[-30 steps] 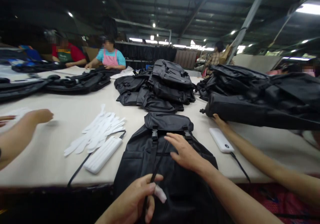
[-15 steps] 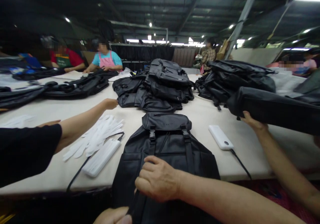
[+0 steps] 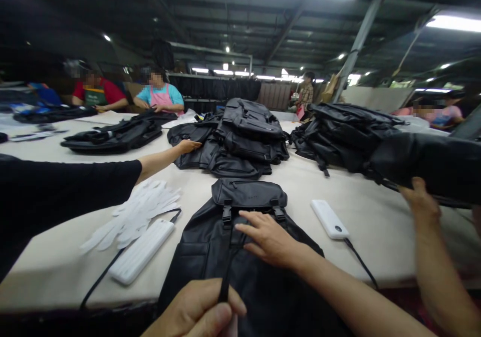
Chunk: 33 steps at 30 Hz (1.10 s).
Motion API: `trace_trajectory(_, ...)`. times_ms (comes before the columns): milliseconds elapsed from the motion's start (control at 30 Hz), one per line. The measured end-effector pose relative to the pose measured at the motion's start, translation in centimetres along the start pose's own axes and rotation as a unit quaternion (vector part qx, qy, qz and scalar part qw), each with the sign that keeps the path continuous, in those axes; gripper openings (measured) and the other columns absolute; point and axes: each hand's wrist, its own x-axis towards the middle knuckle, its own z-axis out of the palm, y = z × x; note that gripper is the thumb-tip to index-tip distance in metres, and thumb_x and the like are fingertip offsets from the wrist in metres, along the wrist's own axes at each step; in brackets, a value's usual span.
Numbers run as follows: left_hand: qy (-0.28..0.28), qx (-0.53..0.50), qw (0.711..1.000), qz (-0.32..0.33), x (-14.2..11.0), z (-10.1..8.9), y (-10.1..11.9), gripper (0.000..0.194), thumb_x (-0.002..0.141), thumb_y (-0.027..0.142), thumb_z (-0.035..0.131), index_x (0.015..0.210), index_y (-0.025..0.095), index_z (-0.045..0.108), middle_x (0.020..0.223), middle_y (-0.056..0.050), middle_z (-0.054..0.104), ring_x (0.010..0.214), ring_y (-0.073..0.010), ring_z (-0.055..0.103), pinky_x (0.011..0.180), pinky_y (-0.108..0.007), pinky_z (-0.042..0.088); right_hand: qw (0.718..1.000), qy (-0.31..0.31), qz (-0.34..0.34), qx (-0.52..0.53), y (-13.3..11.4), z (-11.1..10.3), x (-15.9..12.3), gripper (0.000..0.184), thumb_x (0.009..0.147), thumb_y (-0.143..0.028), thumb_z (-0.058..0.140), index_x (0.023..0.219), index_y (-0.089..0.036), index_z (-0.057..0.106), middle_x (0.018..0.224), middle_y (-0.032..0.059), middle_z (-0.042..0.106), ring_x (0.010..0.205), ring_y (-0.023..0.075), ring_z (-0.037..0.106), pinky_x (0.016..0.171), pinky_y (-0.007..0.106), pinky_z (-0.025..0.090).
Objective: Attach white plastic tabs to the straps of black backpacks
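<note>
A black backpack (image 3: 259, 297) lies in front of me at the near table edge, its top flap and two side-release buckles facing me. Low on its front, my left hand (image 3: 203, 309) pinches a thin black strap (image 3: 226, 272) that runs up toward the left buckle (image 3: 226, 214). A small pale piece, too unclear to name, shows beneath that thumb. My right hand (image 3: 266, 239) lies over the bag's upper front beside the strap, fingers stretched out and holding nothing that I can see. It is just below the right buckle (image 3: 278, 213).
White gloves (image 3: 139, 212) and a white power bank (image 3: 143, 252) with a cable lie to the left. Another white power bank (image 3: 329, 220) is to the right. A backpack pile (image 3: 240, 141) stands ahead. Neighbours' hands (image 3: 190, 146) reach in from the left and hold a bag (image 3: 432, 161) at right.
My right hand went from spread fingers to a closed grip low on the strap, then back up, spread again. A neighbour's arm from the left has reached the pile; the bag at right moved rightward.
</note>
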Motion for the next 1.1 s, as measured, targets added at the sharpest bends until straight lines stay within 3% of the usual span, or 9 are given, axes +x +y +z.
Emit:
trace_trajectory(100,0.061,0.105,0.992,0.038,2.6,-2.4,0.7,0.032,0.089,0.038,0.037,0.074,0.017,0.057,0.068,-0.001,0.058,0.066,-0.0116,0.053,0.064,-0.02,0.04,1.0,-0.003,-0.018,0.004,-1.4,-0.8,-1.2,0.027,0.084,-0.033,0.051,0.108,-0.022,0.055,0.126,0.0078,0.048,0.109,0.0225,0.044,0.088,0.038,0.036)
trace_trajectory(233,0.274,0.203,0.939,0.04,8.9,-4.9,-2.2,0.033,0.088,0.038,0.036,0.069,0.018,0.053,0.064,0.001,0.055,0.063,-0.0128,0.051,0.064,-0.023,0.04,0.996,0.001,-0.015,0.091,-2.1,-1.4,-1.8,0.018,0.087,-0.027,0.045,0.081,-0.016,0.058,0.086,0.0061,0.06,0.082,0.0163,0.052,0.076,0.03,0.041)
trace_trajectory(300,0.256,0.196,0.945,0.059,12.4,-4.4,-4.8,0.032,0.089,0.037,0.034,0.074,0.018,0.055,0.071,-0.001,0.058,0.069,-0.0141,0.053,0.068,-0.025,0.042,0.973,0.038,0.022,0.225,-2.2,-1.8,-1.5,0.021,0.087,-0.028,0.045,0.076,-0.016,0.058,0.075,0.0035,0.059,0.072,0.0135,0.053,0.069,0.026,0.042)
trace_trajectory(400,0.174,0.18,0.961,0.119,16.1,-1.5,-8.2,0.027,0.088,0.031,0.036,0.091,0.019,0.06,0.09,-0.004,0.062,0.086,-0.016,0.055,0.08,-0.027,0.042,0.858,0.151,0.131,0.473,-1.2,-2.2,-0.2,0.024,0.086,-0.035,0.046,0.08,-0.016,0.059,0.07,0.0012,0.06,0.064,0.0109,0.055,0.064,0.023,0.043)
trace_trajectory(500,0.14,0.205,0.959,0.134,16.9,1.2,-10.0,0.024,0.086,0.03,0.041,0.09,0.021,0.063,0.091,-0.003,0.062,0.091,-0.0172,0.052,0.085,-0.03,0.039,0.76,0.253,0.245,0.547,2.1,-1.9,1.2,0.03,0.084,-0.041,0.045,0.085,-0.015,0.059,0.07,0.0022,0.061,0.06,0.0113,0.055,0.058,0.024,0.044)
trace_trajectory(667,0.211,0.179,0.955,0.103,15.9,1.2,-10.6,0.03,0.09,0.03,0.034,0.083,0.019,0.062,0.086,-0.005,0.058,0.089,-0.0177,0.05,0.084,-0.031,0.04,0.881,0.211,0.349,0.238,7.4,-1.4,0.7,0.021,0.076,-0.027,0.049,0.086,-0.015,0.063,0.08,0.0073,0.064,0.071,0.0179,0.06,0.069,0.032,0.047)
trace_trajectory(833,0.274,0.209,0.931,0.118,16.3,1.4,-10.7,0.023,0.086,0.029,0.044,0.086,0.02,0.065,0.106,-0.008,0.055,0.103,-0.022,0.045,0.094,-0.036,0.034,0.974,0.158,0.158,0.03,4.3,0.0,-0.6,0.059,0.075,-0.012,0.045,0.133,-0.021,0.037,0.133,0.01,0.041,0.11,0.0217,0.049,0.092,0.036,0.042)
trace_trajectory(967,0.305,0.283,0.906,0.083,16.4,2.2,-10.3,0.023,0.085,0.027,0.044,0.087,0.022,0.067,0.103,-0.009,0.053,0.097,-0.0232,0.045,0.088,-0.036,0.036,0.99,0.061,0.115,-0.049,1.6,2.2,-0.4,0.058,0.074,-0.012,0.049,0.131,-0.015,0.04,0.124,0.0137,0.049,0.106,0.026,0.05,0.089,0.04,0.044)
trace_trajectory(1100,0.241,0.3,0.922,0.039,15.2,1.2,-9.3,0.025,0.086,0.026,0.041,0.09,0.023,0.065,0.081,-0.006,0.057,0.078,-0.0194,0.051,0.073,-0.03,0.039,0.982,0.079,0.163,-0.047,2.3,3.1,-0.6,0.035,0.081,-0.017,0.047,0.116,-0.014,0.054,0.107,0.0126,0.058,0.096,0.024,0.054,0.086,0.039,0.046)
